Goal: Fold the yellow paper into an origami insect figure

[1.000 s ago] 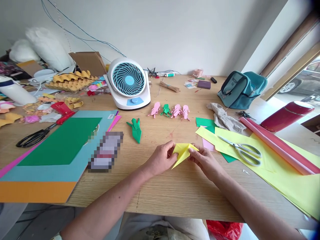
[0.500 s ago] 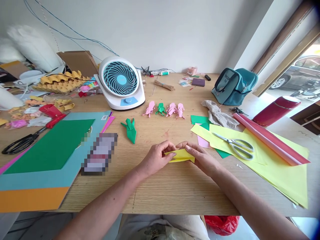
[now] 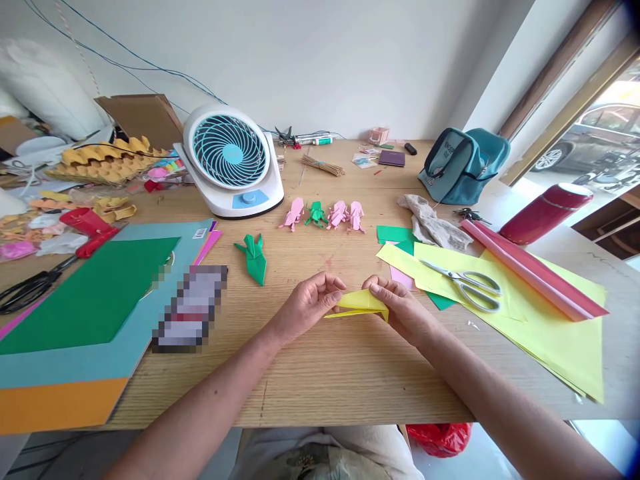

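A folded piece of yellow paper [image 3: 361, 303] is held between my two hands, just above the wooden table [image 3: 330, 373]. My left hand [image 3: 314, 301] pinches its left end between thumb and fingers. On the right end, my right hand [image 3: 395, 303] grips the paper with the thumb on top; a folded flap hangs below that thumb. Beyond my hands stand small origami figures, pink [image 3: 339, 213] and green [image 3: 316, 213]. A larger folded green paper piece [image 3: 254, 259] lies to the left of them.
Scissors [image 3: 473, 283] rest on yellow sheets [image 3: 560, 340] at right, beside a rolled red paper [image 3: 535, 270] and a red flask [image 3: 547, 212]. On the left are a phone [image 3: 193, 307], coloured sheets [image 3: 95, 293] and black-handled scissors [image 3: 30, 290]. A fan [image 3: 231, 160] stands behind.
My right hand has shifted its grip towards the paper's right end, and the left fingers have loosened and spread a little. More of the yellow paper shows. The view has turned slightly right.
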A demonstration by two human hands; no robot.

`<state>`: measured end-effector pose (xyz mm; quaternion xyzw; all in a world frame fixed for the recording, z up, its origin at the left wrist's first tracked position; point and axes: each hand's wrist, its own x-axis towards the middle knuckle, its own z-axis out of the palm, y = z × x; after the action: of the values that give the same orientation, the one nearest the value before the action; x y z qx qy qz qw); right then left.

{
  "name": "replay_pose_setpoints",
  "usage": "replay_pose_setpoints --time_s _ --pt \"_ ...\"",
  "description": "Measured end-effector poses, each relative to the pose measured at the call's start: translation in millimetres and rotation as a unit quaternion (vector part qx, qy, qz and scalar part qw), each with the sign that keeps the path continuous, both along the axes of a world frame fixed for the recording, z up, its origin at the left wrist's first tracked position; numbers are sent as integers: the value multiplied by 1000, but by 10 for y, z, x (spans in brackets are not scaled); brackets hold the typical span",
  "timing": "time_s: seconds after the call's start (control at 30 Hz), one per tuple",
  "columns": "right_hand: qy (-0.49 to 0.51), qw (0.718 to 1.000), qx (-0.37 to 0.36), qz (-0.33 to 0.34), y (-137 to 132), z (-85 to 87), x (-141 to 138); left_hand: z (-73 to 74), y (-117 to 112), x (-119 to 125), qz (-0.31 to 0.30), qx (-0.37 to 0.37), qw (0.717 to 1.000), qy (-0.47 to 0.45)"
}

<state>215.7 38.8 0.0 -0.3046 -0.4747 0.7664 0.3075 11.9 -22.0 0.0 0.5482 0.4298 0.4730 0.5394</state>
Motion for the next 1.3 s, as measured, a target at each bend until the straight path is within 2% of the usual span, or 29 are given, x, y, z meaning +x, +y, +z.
replay_pose_setpoints --time_s 0.07,0.13,0.27,0.37,0.5,0.77,0.9,1.03,1.17,1.3 --pt "11 999 -17 -26 6 -4 -3 18 -19 -4 -11 14 1000 9" --pt "16 998 -32 -54 13 -15 -2 34 -41 7 -1 42 998 56" --pt "19 996 -44 -76 18 -31 4 43 -68 66 72 112 973 190" --pt "16 996 -48 -71 6 -27 2 21 -66 98 108 144 960 216" --pt "19 997 -53 -58 -6 -36 -6 -18 -51 92 125 130 964 196" --pt "34 999 -15 -8 -21 -11 -12 -59 7 30 109 74 988 84" --pt "27 999 7 20 -34 7 5 -24 2 23 102 53 992 51" --pt "13 998 59 34 -38 -9 14 34 -14 45 100 33 994 37" --pt "3 992 121 22 -44 13 -24 38 -4 54 124 33 991 39" --pt "-28 981 188 -40 -40 43 -82 18 8 50 121 0 993 17"
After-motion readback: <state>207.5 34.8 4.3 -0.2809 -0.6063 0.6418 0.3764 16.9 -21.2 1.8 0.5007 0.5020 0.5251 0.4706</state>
